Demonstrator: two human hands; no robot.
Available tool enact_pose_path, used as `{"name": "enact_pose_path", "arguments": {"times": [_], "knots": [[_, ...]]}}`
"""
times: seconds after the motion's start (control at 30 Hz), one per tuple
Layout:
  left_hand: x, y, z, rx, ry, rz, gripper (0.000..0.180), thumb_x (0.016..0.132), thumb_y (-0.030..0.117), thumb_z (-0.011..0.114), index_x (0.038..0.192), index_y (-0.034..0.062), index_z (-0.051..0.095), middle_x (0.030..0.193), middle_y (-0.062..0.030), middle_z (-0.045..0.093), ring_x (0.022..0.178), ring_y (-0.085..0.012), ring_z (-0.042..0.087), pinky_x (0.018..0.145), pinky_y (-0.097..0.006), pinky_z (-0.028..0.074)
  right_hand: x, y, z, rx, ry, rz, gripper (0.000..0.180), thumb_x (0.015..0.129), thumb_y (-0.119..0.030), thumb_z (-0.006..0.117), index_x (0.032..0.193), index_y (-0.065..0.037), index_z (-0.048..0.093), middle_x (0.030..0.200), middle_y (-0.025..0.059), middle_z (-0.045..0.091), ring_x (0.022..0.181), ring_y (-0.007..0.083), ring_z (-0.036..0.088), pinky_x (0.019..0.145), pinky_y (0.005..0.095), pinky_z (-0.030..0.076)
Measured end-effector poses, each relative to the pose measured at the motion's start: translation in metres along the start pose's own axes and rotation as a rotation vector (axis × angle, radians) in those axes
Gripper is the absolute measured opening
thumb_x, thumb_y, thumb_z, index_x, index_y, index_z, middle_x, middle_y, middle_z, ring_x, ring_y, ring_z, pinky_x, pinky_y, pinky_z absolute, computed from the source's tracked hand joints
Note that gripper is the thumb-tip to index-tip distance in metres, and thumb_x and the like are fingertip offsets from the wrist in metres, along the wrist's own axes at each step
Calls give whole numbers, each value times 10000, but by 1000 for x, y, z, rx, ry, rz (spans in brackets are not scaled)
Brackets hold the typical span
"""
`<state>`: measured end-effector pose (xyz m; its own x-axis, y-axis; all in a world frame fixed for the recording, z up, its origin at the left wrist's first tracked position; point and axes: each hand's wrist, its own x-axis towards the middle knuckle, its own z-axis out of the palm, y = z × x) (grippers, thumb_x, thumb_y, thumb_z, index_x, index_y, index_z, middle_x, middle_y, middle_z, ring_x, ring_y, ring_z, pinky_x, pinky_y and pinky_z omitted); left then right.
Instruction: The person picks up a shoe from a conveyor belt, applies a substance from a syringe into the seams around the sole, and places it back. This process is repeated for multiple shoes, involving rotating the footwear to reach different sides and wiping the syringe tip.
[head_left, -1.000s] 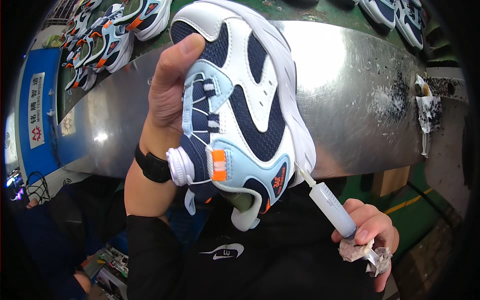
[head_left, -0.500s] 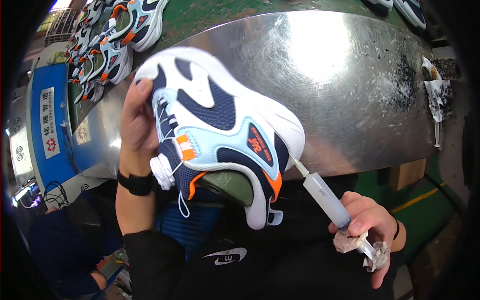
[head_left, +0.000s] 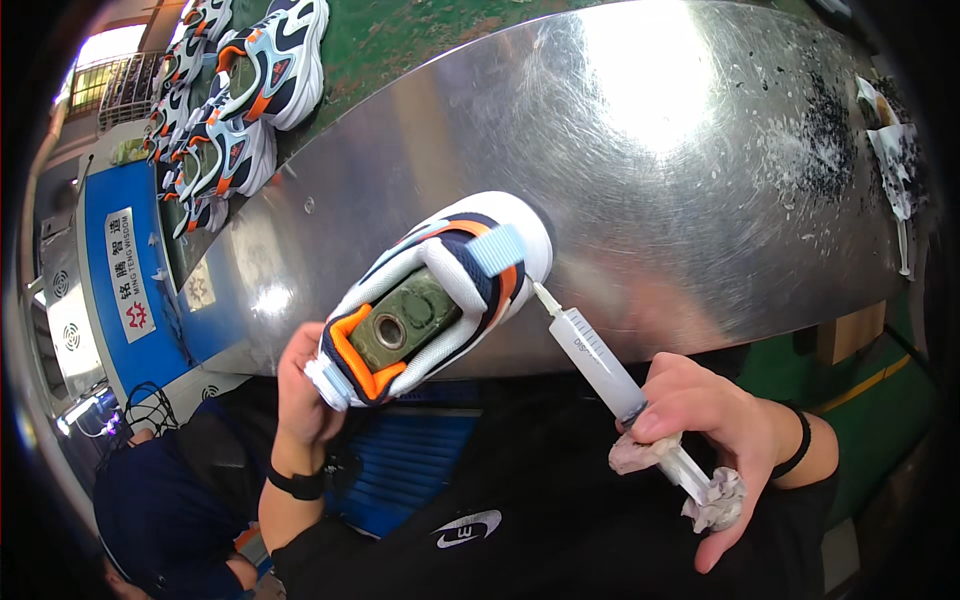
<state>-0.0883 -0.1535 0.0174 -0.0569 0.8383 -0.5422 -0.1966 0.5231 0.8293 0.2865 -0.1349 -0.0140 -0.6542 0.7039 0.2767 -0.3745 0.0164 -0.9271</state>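
Note:
My left hand (head_left: 304, 392) grips the toe end of a white, navy and light-blue sneaker (head_left: 465, 350) with orange trim. The shoe's opening faces up, and a green shoe last (head_left: 425, 308) with a round metal-rimmed hole fills it. A light-blue pull tab (head_left: 496, 250) sits at the heel. In my right hand (head_left: 712, 412) is a clear syringe (head_left: 597, 366) with milky contents. Its thin nozzle points at the heel, at or very close to the seam between upper and sole; contact is hard to tell. Crumpled whitish wrapping (head_left: 716, 500) covers the plunger end.
A shiny metal tabletop (head_left: 420, 150) curves beyond my hands, with dark smudges at its right. Several similar sneakers (head_left: 280, 75) stand at the far left. A second, stained syringe (head_left: 900, 180) lies at the right edge. Another person (head_left: 170, 510) is at the lower left.
The sneaker has turned from showing its side to showing its opening and heel, and is lower. The syringe has shifted left and up, its nozzle staying by the heel.

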Motion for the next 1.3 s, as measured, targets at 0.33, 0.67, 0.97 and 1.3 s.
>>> {"name": "enact_pose_path", "arguments": {"times": [0.33, 0.67, 0.97, 1.3], "knots": [[-37, -26, 49, -238, -181, -115, 789, 743, 127, 688, 1377, -49, 252, 1337, -193, 441, 1228, -302, 465, 1059, -424, 337, 7, -11, 9, -60, 31, 6, 979, 497, -538, 850, 1245, -46, 454, 1027, 71, 578, 881, 199, 541, 739, 300, 330], [-36, -32, 70, -496, -357, -290, 791, 739, -1, 643, 1400, -29, 209, 1327, -198, 447, 1206, -313, 483, 1023, -445, 381, 27, -33, 9, -126, -85, -54, 1010, 545, -609, 780, 1245, 29, 431, 1121, 135, 584, 848, 214, 472, 759, 332, 362], [-22, -31, 73, -604, -564, -458, 756, 729, -75, 619, 1388, 16, 260, 1333, -131, 443, 1232, -251, 454, 1035, -399, 365, 26, -65, 17, -72, -103, 161, 985, 486, -574, 830, 1224, -34, 464, 996, 77, 602, 809, 199, 573, 688, 302, 319], [-13, -36, 89, -683, -703, -550, 677, 739, -79, 589, 1357, 47, 341, 1293, -103, 493, 1213, -240, 472, 1014, -370, 378, 11, -103, 29, 24, 10, 322, 846, 547, -579, 806, 1159, -59, 538, 976, 103, 618, 807, 182, 554, 655, 294, 307]]}}
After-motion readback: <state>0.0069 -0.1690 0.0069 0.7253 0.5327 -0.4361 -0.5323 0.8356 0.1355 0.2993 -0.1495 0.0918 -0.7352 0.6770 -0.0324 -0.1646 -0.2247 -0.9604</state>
